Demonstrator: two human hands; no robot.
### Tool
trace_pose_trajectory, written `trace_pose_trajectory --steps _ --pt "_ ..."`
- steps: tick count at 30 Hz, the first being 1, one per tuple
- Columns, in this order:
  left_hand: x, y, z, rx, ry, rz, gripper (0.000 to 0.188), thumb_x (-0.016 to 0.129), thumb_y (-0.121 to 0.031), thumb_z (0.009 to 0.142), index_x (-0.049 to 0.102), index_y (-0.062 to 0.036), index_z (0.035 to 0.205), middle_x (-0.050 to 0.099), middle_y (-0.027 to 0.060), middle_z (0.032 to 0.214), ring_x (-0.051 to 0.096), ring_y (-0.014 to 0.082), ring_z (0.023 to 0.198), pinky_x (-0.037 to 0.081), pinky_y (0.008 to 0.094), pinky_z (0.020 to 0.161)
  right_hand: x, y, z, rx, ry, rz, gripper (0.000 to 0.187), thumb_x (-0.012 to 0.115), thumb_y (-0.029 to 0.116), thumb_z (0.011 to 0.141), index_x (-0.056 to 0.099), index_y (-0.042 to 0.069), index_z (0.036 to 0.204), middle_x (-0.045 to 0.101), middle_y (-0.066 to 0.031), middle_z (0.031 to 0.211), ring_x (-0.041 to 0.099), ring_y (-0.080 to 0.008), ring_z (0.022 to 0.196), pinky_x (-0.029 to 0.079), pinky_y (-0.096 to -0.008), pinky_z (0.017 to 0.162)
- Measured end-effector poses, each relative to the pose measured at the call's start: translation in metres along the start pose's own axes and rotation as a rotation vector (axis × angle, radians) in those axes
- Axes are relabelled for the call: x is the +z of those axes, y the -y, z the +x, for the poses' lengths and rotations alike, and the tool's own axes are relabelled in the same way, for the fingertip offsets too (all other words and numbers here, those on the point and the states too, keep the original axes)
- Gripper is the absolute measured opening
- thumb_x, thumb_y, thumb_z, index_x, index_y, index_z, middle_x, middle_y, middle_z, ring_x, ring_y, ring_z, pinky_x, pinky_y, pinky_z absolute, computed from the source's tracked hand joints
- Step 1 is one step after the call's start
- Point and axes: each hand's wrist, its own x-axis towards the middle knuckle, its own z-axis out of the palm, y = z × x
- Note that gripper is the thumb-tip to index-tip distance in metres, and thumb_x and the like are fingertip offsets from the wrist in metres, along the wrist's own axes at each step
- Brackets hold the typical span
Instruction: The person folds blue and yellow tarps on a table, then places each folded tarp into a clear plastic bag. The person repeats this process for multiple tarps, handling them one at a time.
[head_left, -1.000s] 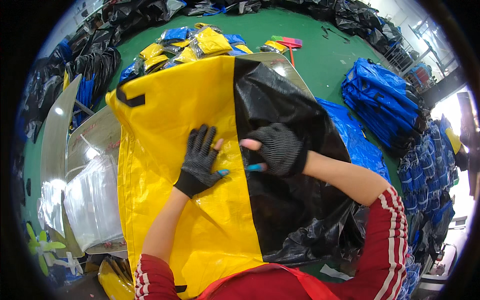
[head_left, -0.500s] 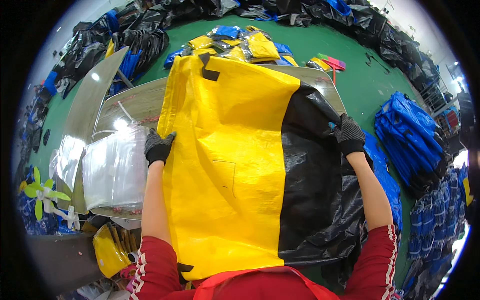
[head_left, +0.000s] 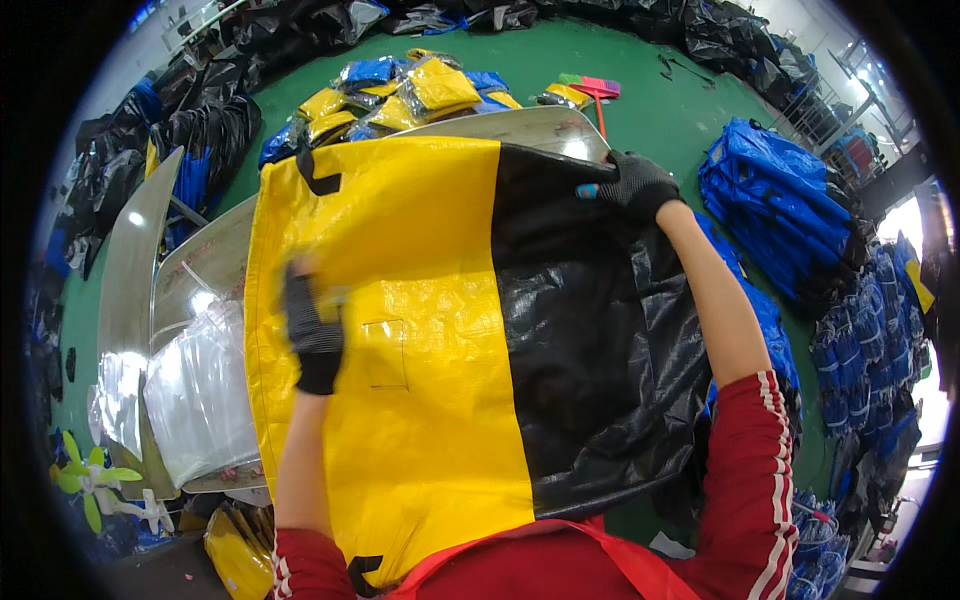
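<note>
A large yellow and black woven plastic bag [head_left: 440, 250] lies spread flat in front of me, yellow on the left and black on the right. Short black strap pieces show at its far left and near left. My left hand [head_left: 314, 330], in a dark knit glove, is over the yellow part; motion smears its fingers. At the far right corner of the black part, my gloved right hand [head_left: 640, 185] grips the edge, its blue-tipped thumb lying on the black sheet.
Under the bag is a shiny table [head_left: 545, 125], with clear plastic sheets [head_left: 205, 400] on its left. Beyond it, packed yellow and blue bundles [head_left: 430, 90] lie on the green floor. A pink broom [head_left: 597, 88] and blue folded sheets [head_left: 775, 215] are to the right; a small green-bladed fan [head_left: 92, 475] stands left.
The bag has shifted left and lies flatter. My left hand has left its side edge and moved onto the yellow part. My right hand has gone farther away, to the black corner.
</note>
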Motion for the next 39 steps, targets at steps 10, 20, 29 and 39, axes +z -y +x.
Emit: trace_pose_trajectory --steps 10,20,29,39 --pt "0.129 -0.134 0.020 0.316 0.823 -0.547 0.055 0.060 -0.046 0.085 0.054 -0.0143 0.129 0.049 0.0142 0.136 0.040 0.0368 0.130 0.025 0.0495 0.110 0.004 0.075 -0.140 -0.596 -0.441 -0.261 0.038 0.049 0.021 0.093 0.054 0.026 0.130 0.064 -0.0111 0.079 0.063 -0.0296 0.065 0.051 -0.0401 0.057" --pt "-0.130 0.012 0.001 -0.053 1.140 0.517 0.037 0.052 -0.033 0.093 0.062 -0.0102 0.121 0.061 0.0143 0.122 0.056 0.0318 0.112 0.043 0.0397 0.098 0.049 0.030 -0.185 -0.662 0.308 -0.072 0.068 0.057 0.013 0.081 0.040 0.036 0.142 0.059 -0.0127 0.075 0.063 -0.0311 0.068 0.050 -0.0411 0.059" --pt "-0.053 -0.127 0.042 0.505 0.717 0.113 0.051 0.064 -0.041 0.084 0.057 -0.0156 0.128 0.049 0.0126 0.140 0.036 0.0383 0.134 0.021 0.0528 0.113 0.008 0.101 -0.126 -0.554 0.328 0.324 0.065 0.059 0.046 0.083 0.045 0.020 0.141 0.066 -0.0147 0.111 0.061 -0.0301 0.108 0.046 -0.0478 0.094" --pt "-0.022 -0.054 0.000 0.266 1.107 0.840 0.068 0.054 -0.055 0.085 0.046 -0.0126 0.138 0.031 0.0107 0.152 0.016 0.0337 0.144 0.001 0.0533 0.117 0.086 0.026 -0.138 -0.323 -0.213 0.545 0.056 0.070 0.028 0.077 0.055 0.009 0.128 0.053 -0.0171 0.131 0.046 -0.0363 0.125 0.034 -0.0459 0.106"
